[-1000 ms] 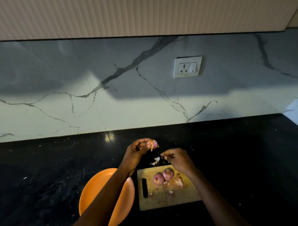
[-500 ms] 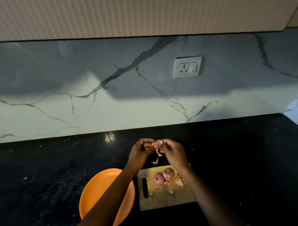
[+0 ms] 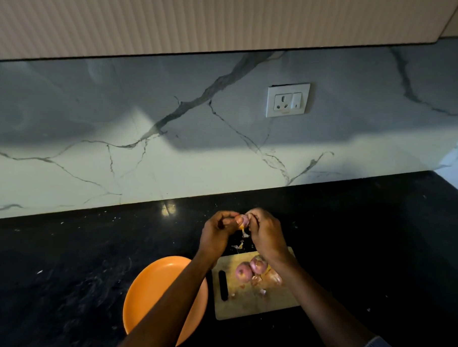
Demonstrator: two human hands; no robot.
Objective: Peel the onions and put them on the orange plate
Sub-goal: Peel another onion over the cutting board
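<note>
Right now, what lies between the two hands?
In the head view, a small onion sits between the left hand and the right hand, both gripping it, with loose skin hanging below.

We see a counter (image 3: 60, 284) running back to a wall with a socket (image 3: 288, 100). A plate (image 3: 152, 288) lies near us, a board (image 3: 243, 305) just right of it. Onions (image 3: 250, 270) sit on the board. Behind the board, above the counter, the left hand (image 3: 216, 234) and right hand (image 3: 267, 234) meet around one onion (image 3: 243, 221).
</note>
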